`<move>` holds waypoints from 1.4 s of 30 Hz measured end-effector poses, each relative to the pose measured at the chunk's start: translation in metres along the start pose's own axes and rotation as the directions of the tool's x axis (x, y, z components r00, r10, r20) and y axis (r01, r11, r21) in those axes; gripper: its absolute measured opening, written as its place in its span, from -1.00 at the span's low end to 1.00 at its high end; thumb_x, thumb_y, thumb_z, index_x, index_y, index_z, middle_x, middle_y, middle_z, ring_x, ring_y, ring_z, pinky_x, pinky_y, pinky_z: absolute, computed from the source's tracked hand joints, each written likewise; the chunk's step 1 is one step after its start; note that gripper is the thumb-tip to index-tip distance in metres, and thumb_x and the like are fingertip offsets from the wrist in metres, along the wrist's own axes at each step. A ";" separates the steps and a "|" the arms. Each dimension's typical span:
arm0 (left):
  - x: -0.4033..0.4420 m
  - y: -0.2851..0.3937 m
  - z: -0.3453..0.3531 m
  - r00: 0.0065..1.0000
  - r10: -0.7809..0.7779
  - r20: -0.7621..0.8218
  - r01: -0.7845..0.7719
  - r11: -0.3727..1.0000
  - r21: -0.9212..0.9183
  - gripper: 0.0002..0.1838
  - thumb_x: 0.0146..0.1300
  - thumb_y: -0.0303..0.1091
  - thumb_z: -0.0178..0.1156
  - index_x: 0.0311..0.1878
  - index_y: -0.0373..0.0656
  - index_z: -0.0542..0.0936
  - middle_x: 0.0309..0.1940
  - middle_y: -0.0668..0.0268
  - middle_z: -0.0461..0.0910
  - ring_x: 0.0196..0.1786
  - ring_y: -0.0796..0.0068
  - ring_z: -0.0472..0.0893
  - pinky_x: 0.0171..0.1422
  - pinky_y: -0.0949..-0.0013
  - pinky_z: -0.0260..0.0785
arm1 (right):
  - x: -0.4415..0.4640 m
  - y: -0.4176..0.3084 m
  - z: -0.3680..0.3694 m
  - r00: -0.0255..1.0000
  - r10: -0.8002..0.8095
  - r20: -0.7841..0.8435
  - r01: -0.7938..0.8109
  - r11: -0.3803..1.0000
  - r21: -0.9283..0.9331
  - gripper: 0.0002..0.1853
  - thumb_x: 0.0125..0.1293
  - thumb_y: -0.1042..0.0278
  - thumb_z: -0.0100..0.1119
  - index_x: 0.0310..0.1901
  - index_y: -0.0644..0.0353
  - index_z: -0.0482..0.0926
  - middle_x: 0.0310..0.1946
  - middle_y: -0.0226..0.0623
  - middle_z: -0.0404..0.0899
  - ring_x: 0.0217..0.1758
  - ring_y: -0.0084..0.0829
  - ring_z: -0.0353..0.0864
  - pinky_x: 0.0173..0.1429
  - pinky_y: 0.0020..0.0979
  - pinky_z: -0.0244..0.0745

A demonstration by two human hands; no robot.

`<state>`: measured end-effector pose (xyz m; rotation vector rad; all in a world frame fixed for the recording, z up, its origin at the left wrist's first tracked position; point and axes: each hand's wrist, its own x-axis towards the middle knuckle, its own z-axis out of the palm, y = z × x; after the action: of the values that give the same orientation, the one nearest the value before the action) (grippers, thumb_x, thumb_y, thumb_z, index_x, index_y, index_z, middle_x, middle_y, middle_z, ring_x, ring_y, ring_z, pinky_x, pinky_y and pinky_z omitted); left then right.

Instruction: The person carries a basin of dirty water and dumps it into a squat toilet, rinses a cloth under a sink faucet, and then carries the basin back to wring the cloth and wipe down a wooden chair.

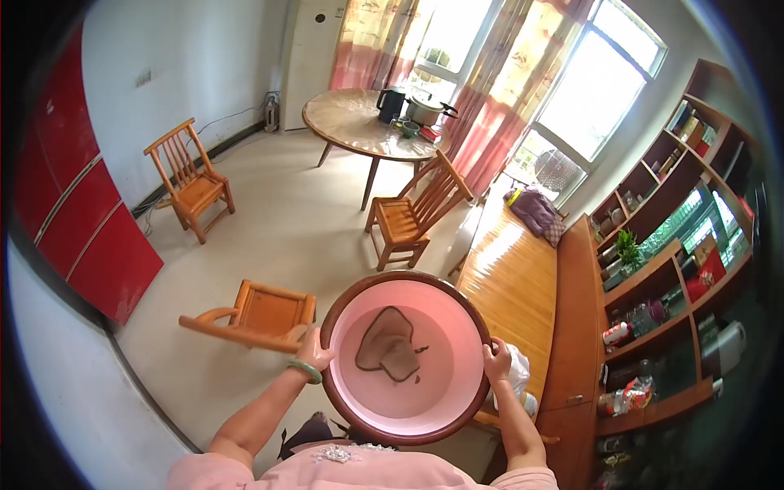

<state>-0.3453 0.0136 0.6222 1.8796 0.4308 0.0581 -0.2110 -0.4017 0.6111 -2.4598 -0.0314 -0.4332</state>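
A: Where's the basin (471, 351)?
B: Out front, between your hands: left hand (313, 351) on its left rim, right hand (496, 363) on its right. Both touching, neither nearer; it's round, no long axis.
A: Fingers?
B: Both hands pinch the rim; fingertips underneath hidden.
A: Looks?
B: Pink inside, brown rim; dark-edged cloth (382, 336) on the bottom.

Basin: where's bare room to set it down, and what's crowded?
Free: floor beyond the basin, between wall chair, round table and near chair; bench between purple bundle and plastic bag; round table left of the black kettle.
Crowded: the table's right end, with kettle and pot; the shelves.
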 end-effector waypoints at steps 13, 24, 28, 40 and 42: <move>0.232 -0.041 0.046 0.947 -0.292 -0.132 0.250 0.930 -0.268 -0.49 -0.20 -0.69 0.04 -0.04 -0.31 0.37 -0.23 0.11 0.52 -0.16 0.27 0.53 -0.02 0.28 0.38 | 0.267 -0.013 0.186 0.945 0.113 0.307 -0.160 0.978 0.132 -0.64 0.13 0.09 0.14 -0.28 0.29 0.54 -0.44 -0.12 0.59 -0.35 -0.29 0.58 -0.25 -0.35 0.44; 0.367 -0.090 0.064 0.813 -0.478 -0.334 0.390 0.871 -0.298 -0.60 -0.21 -0.60 0.08 -0.17 -0.32 0.34 -0.35 0.18 0.47 -0.27 0.32 0.49 -0.09 0.31 0.33 | 0.409 -0.035 0.334 0.866 0.066 0.496 -0.042 0.997 -0.061 -0.58 0.10 -0.02 0.09 -0.30 0.25 0.51 -0.36 -0.05 0.56 -0.23 -0.13 0.54 -0.14 -0.26 0.40; 0.381 -0.130 0.077 0.746 -0.506 -0.433 0.458 0.862 -0.218 -0.59 -0.20 -0.61 0.08 -0.16 -0.31 0.34 -0.33 0.14 0.48 -0.24 0.28 0.50 -0.07 0.30 0.33 | 0.437 -0.037 0.393 0.732 0.085 0.676 -0.035 0.996 -0.086 -0.56 0.13 -0.02 0.04 -0.25 0.28 0.49 -0.33 -0.05 0.56 -0.21 -0.14 0.54 -0.10 -0.25 0.39; 0.360 -0.218 0.196 0.352 -0.718 -0.601 0.610 0.663 -0.435 -0.56 -0.11 -0.62 0.08 -0.05 -0.24 0.35 -0.20 0.14 0.52 -0.08 0.27 0.51 0.02 0.30 0.33 | 0.446 0.020 0.598 0.344 -0.155 0.926 0.237 0.969 0.074 -0.62 0.16 0.11 0.01 -0.25 0.34 0.45 -0.32 0.10 0.52 -0.19 0.01 0.52 -0.11 -0.17 0.40; 0.348 -0.252 0.225 0.292 -0.750 -0.594 0.602 0.627 -0.495 -0.58 -0.12 -0.60 0.09 -0.09 -0.20 0.35 -0.25 0.11 0.51 -0.11 0.19 0.51 -0.03 0.26 0.34 | 0.434 0.039 0.620 0.308 -0.193 0.932 0.243 0.963 0.119 -0.62 0.16 0.12 0.03 -0.19 0.33 0.45 -0.29 0.09 0.52 -0.14 -0.03 0.52 -0.06 -0.20 0.38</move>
<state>-0.0318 -0.0065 0.2525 1.2347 1.7763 0.3197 0.3905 -0.0994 0.2625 -2.3815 -0.8722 1.0003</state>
